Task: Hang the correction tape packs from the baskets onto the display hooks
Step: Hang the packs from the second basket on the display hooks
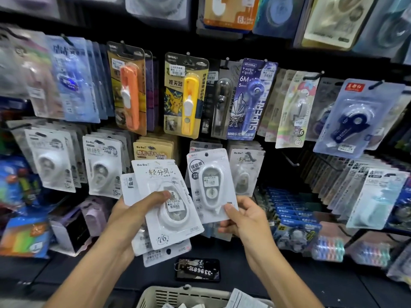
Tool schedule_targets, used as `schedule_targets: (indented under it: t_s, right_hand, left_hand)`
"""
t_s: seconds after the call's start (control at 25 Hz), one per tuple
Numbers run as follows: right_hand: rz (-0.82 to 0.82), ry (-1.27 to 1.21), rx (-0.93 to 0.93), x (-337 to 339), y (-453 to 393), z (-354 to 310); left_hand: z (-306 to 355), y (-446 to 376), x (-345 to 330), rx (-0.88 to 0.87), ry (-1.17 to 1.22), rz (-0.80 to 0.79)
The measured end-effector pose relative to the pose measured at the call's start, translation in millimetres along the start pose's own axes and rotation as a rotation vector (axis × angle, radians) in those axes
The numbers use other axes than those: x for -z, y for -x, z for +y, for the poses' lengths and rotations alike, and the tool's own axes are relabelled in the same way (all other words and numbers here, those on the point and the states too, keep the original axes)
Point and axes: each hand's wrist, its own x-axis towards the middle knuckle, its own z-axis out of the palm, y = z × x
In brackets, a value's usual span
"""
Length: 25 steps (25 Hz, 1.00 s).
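My left hand [135,211] grips a fanned stack of white correction tape packs [165,210], thumb pressed on the top pack's blister. My right hand [242,216] pinches a single white correction tape pack [209,185] by its lower right corner and holds it upright, just right of the stack. Behind both hang rows of similar white packs on display hooks [251,155]. A beige basket [175,295] with more packs sits at the bottom edge, below my arms.
The dark display wall is crowded with hanging packs: orange [130,94] and yellow [189,101] clip tools, a purple pack [252,101], a blue dispenser pack [355,121]. A bare hook [290,161] juts out at right. A phone with a number tag [198,270] lies on the ledge.
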Motion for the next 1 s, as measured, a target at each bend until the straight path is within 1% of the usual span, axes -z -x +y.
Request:
schedule_targets:
  t_s: [0.12,0.28,0.32,0.4,0.48,0.52,0.56,0.6,0.64,0.72,0.76,0.8,0.88,0.96,1.0]
  right_hand:
    - [0.078,0.093,-0.011,-20,-10,-6]
    - [0.147,0.17,0.09,-23,7,2]
    - [0.15,0.159,0.08,-24,9,4]
    - [0.134,0.062,-0.021,-30,5,2]
    - [0.086,-0.097,-0.18,-40,-1,-2]
    - [0.064,-0.142,-0.233,-44,-1,0]
    - [0.052,-0.129,-0.237,-45,0,3]
    - [0.035,-0.086,-0.196,-45,3,5]
    - [-0.026,-0.06,-0.133,-46,7,4]
    - [-0.244,-0.081,-0.054,-46,16,1]
    - [-0.313,-0.094,-0.041,-45,18,-1]
    - [-0.33,-0.107,-0.033,-42,19,-3]
    - [-0.236,-0.16,-0.01,-33,19,-8]
    - [-0.048,-0.232,0.047,-13,17,-11]
    - [0.065,-0.225,0.084,2,16,-13]
  left_hand:
    - [6,-2,5,-0.052,0.049,0.027]
    - [11,-5,12,-0.075,0.083,0.018]
    - [11,-5,13,-0.077,0.087,0.01]
    - [10,-5,13,-0.08,0.092,-0.013]
    - [8,-4,13,-0.076,0.099,-0.041]
    - [7,-3,13,-0.072,0.096,-0.053]
    - [6,-3,12,-0.066,0.086,-0.062]
    - [5,-2,11,-0.057,0.076,-0.072]
    - [4,-2,10,-0.045,0.057,-0.083]
    - [1,-2,6,-0.021,0.022,-0.116]
    - [-1,-2,4,-0.005,0.016,-0.144]
    - [-2,-1,1,0.015,0.007,-0.175]
    - [-5,-1,-3,0.069,-0.008,-0.227]
    - [-7,-1,-7,0.113,-0.002,-0.243]
    - [-8,-2,-9,0.126,-0.001,-0.244]
